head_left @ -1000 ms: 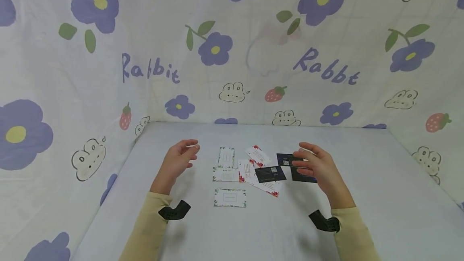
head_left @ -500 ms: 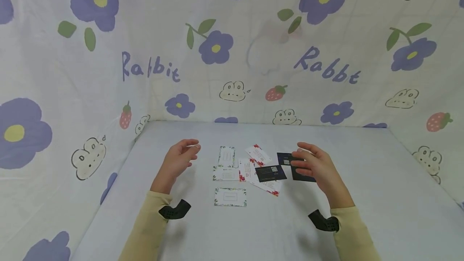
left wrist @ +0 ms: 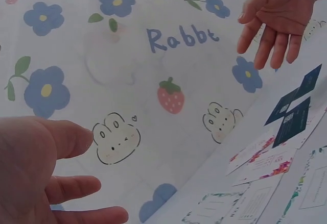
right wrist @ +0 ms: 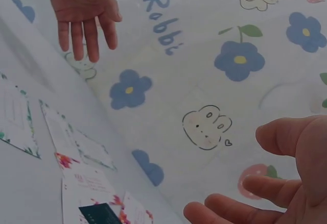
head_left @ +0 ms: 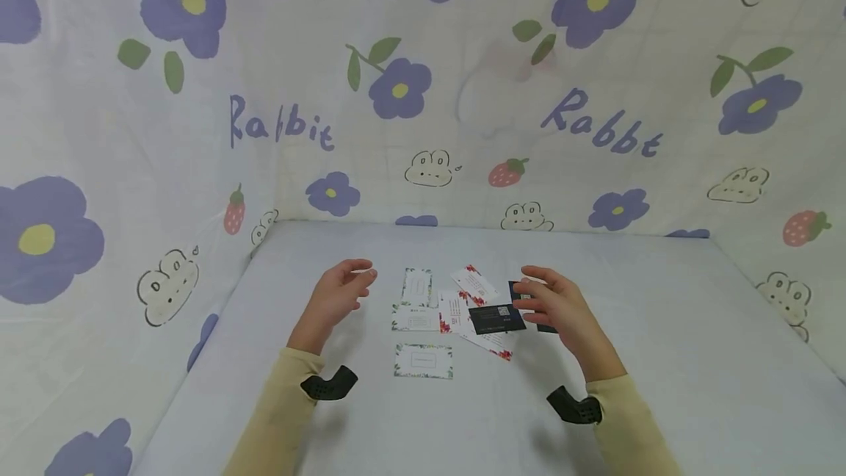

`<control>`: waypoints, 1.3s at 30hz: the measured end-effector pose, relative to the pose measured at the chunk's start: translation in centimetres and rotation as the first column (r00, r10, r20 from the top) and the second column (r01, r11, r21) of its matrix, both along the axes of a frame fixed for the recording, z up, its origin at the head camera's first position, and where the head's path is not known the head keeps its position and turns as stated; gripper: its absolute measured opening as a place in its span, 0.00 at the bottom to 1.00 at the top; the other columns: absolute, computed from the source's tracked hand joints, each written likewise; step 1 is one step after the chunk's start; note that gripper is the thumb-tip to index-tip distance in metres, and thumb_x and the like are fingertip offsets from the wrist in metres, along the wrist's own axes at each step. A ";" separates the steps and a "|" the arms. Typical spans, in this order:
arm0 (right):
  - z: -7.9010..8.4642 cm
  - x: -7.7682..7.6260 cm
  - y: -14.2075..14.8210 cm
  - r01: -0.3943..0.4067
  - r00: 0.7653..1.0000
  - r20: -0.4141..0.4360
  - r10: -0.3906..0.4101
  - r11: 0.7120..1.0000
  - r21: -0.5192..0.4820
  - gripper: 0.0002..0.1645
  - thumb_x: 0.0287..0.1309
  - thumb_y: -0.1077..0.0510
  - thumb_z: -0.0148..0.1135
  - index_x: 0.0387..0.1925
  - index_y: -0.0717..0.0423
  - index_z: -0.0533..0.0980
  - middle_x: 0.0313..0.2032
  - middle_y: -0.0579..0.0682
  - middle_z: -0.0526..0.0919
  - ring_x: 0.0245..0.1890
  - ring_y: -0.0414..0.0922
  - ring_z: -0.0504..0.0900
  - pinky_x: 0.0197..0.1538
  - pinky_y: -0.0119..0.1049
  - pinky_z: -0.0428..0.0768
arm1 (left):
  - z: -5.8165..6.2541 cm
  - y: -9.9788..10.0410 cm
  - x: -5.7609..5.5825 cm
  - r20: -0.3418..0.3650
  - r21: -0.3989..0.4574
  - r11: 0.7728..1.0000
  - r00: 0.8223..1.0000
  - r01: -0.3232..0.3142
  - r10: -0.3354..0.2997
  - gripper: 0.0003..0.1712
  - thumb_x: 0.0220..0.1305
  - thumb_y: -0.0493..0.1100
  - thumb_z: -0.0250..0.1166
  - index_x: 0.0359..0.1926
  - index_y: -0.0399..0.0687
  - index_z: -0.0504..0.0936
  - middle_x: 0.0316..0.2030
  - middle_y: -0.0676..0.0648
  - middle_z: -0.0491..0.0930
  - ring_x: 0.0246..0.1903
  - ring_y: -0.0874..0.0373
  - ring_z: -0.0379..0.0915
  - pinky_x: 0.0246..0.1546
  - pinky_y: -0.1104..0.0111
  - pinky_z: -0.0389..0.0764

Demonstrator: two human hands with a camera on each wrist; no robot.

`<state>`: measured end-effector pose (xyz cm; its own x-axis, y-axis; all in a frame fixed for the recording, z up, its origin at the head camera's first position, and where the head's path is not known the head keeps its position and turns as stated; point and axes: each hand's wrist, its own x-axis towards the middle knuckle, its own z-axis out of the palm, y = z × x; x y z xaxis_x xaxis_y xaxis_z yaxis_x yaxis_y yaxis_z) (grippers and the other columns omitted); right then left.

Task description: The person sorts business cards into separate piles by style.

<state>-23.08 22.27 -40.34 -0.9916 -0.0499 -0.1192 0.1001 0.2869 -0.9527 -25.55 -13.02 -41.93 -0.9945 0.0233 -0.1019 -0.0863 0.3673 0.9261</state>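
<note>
Both hands are raised over the tabletop (head_left: 423,424), palms turned toward each other, one on either side of a spread of cards. The left hand (head_left: 333,301) is relaxed and well open, fingers gently bent and a little apart, and it holds nothing; it is to the left of the leaf-bordered cards. The right hand (head_left: 558,308) is likewise loosely open and holds nothing, and in the head view it partly hides two of the dark cards.

Three white cards with green leaf borders lie on the left of the spread: an upright leaf card (head_left: 417,285) at the back, a middle leaf card (head_left: 415,319) lying sideways just in front of it, and a front leaf card (head_left: 424,362) set apart, nearer the person. Beside them are white cards with red flowers: a back red-flower card (head_left: 472,283) lying at a slant, a middle red-flower card (head_left: 452,311), and a front red-flower card (head_left: 487,347). A black card (head_left: 497,319) lies partly over the red-flower cards. Behind the tabletop hangs a white cloth (head_left: 370,145) printed with purple flowers, rabbits and strawberries
</note>
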 end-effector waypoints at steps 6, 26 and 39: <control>-1.4 -2.0 -2.3 -0.045 0.999 0.022 0.045 0.999 0.026 0.34 0.75 0.49 0.53 0.74 0.60 0.61 0.65 0.68 0.75 0.55 0.57 0.86 0.54 0.39 0.86 | -1.3 1.2 0.0 0.013 -0.030 0.999 1.000 0.014 -0.014 0.26 0.72 0.53 0.62 0.66 0.48 0.76 0.57 0.41 0.83 0.49 0.50 0.80 0.40 0.68 0.80; -2.9 -9.5 -11.1 -0.237 0.971 0.014 0.238 0.960 0.151 0.34 0.73 0.46 0.57 0.72 0.58 0.66 0.66 0.65 0.76 0.65 0.62 0.78 0.63 0.54 0.80 | -4.5 5.1 -0.1 0.257 0.505 0.860 0.964 -0.076 -0.065 0.41 0.76 0.54 0.56 0.78 0.37 0.53 0.72 0.26 0.63 0.62 0.38 0.76 0.65 0.54 0.78; -4.3 -12.1 -13.3 -0.262 0.962 0.014 0.273 0.907 0.328 0.37 0.72 0.38 0.54 0.72 0.55 0.67 0.70 0.61 0.73 0.68 0.57 0.75 0.66 0.53 0.77 | -4.2 6.5 1.0 0.386 0.834 0.442 0.922 -0.330 -0.041 0.47 0.78 0.55 0.49 0.79 0.31 0.37 0.76 0.20 0.42 0.77 0.28 0.48 0.78 0.48 0.57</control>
<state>-35.17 8.98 -44.66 -0.9499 -0.2778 -0.1432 -0.0519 0.5920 -0.8043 -24.54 -6.48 -46.09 -0.9033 0.1420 -0.4047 -0.3902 -0.6639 0.6379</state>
